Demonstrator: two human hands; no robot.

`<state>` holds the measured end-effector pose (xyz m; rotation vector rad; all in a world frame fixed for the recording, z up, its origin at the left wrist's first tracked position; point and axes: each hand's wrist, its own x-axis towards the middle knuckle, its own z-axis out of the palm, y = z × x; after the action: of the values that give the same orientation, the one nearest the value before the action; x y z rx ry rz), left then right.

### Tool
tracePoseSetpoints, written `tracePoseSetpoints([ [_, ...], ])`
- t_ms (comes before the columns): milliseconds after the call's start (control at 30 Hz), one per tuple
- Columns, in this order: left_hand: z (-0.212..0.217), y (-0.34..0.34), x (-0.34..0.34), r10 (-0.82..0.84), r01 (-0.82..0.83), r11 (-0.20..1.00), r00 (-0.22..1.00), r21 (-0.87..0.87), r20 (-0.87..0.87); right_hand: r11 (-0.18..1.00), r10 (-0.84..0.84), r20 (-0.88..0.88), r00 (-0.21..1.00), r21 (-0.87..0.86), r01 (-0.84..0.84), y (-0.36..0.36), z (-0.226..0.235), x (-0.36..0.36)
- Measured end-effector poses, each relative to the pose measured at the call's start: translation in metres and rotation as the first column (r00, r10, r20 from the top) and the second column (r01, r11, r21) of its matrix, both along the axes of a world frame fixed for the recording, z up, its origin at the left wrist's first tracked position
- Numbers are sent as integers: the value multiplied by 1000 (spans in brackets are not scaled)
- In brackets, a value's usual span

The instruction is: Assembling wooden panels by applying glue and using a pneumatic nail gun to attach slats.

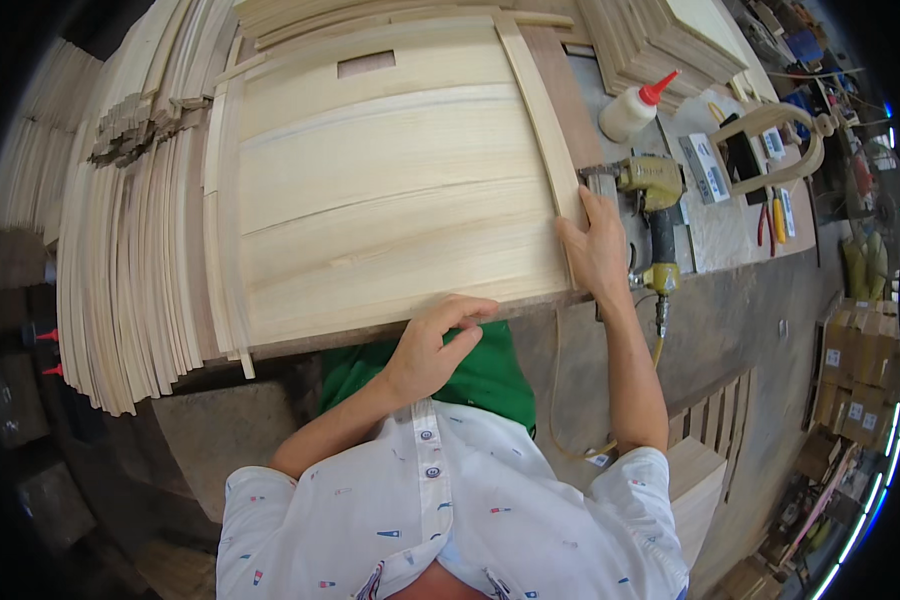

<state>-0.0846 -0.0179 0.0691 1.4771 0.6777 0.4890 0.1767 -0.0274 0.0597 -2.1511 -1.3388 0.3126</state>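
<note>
A pale wooden panel [390, 190] made of several boards lies on the bench in front of me, with a small rectangular cutout near its far side. Along its right edge runs a long wooden strip [540, 115]. My right hand [600, 255] grips the near end of this strip, the thumb on the panel side and the fingers on the outer side. At the panel's front edge is my left hand [435, 350], its fingers loosely bent and the thumb apart, with nothing in it. A yellow-and-black nail gun [658, 195] lies just right of my right hand.
Stacked wooden strips [135, 270] fill the left side. Beyond the nail gun are a white glue bottle [630, 112] with a red tip, stacked boards [660, 45], a wooden frame-like piece [785, 115] and pliers [778, 220]. A yellow hose [560, 400] hangs below the bench.
</note>
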Motion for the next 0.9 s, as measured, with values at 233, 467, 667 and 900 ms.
tracePoseSetpoints([
  [233,6,9,7,-52,50,998,996,-35,-72,1000,26,65,998,-5,-26,8,9,1],
  [467,3,10,13,-103,99,992,994,-74,-40,993,96,222,970,-91,-78,8,0,3],
  [667,9,32,34,-103,111,992,988,59,-116,996,92,143,985,-34,-88,11,-6,9],
  [900,-13,138,126,-9,134,673,985,728,-173,991,119,128,985,-83,-109,18,4,7],
])
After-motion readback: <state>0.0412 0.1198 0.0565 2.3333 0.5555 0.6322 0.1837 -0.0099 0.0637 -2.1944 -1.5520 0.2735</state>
